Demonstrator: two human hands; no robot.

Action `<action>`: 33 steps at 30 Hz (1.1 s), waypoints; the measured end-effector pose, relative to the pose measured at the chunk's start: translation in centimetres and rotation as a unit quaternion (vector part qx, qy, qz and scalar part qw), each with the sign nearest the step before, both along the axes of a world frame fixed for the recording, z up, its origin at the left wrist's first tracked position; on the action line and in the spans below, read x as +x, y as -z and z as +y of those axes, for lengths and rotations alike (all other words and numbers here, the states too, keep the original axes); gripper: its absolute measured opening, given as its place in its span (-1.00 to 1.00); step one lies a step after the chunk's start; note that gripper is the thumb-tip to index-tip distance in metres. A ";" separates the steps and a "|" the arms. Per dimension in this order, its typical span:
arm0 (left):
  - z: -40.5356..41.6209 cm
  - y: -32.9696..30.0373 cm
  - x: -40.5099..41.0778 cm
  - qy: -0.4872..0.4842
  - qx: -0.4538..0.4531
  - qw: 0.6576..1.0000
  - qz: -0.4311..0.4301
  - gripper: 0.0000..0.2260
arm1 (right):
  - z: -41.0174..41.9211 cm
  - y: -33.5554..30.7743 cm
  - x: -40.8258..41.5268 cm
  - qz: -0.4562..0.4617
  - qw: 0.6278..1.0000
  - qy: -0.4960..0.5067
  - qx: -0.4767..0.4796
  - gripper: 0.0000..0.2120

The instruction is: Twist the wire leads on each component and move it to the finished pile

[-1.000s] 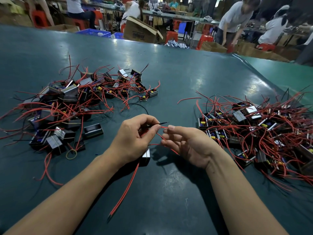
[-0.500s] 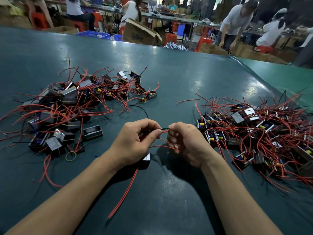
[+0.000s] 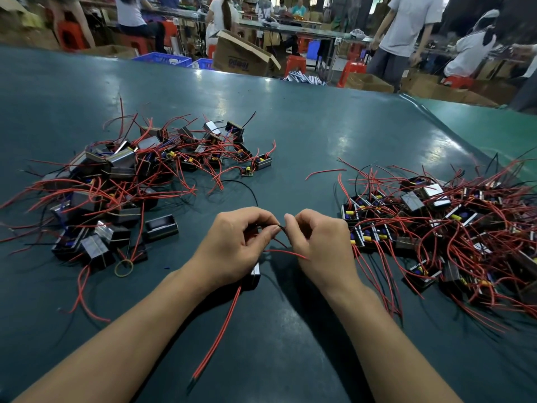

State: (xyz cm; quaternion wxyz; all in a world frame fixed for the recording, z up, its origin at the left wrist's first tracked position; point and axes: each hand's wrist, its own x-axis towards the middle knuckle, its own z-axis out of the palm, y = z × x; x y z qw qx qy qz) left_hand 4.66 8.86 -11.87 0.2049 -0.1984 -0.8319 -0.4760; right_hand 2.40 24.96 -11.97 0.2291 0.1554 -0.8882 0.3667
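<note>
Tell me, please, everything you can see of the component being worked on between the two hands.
The component is a small dark block with a pale metallic face, mostly hidden under the left hand, low on the green table. A long red lead trails from it toward the viewer. Both the left and right hand pinch a thin black lead between them.

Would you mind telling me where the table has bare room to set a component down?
Bare table lies in the lane between the left pile and the right pile, beyond the left hand and right hand, and across the far side. Both piles are crowded, with red leads straggling outward.
</note>
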 end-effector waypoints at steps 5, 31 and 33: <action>0.0 0.0 -0.2 -0.020 0.025 0.999 -0.009 -0.97 | 0.5 -0.3 -0.3 0.055 0.997 -0.040 0.046 -0.70; -0.1 -0.3 -0.4 -0.038 0.140 0.985 -0.091 -0.94 | 1.0 -0.7 -0.5 0.137 0.986 -0.084 0.054 -0.86; -0.2 -0.3 -0.4 -0.037 0.145 0.985 -0.091 -0.94 | 0.9 -0.8 -0.4 0.088 0.991 -0.101 0.031 -0.86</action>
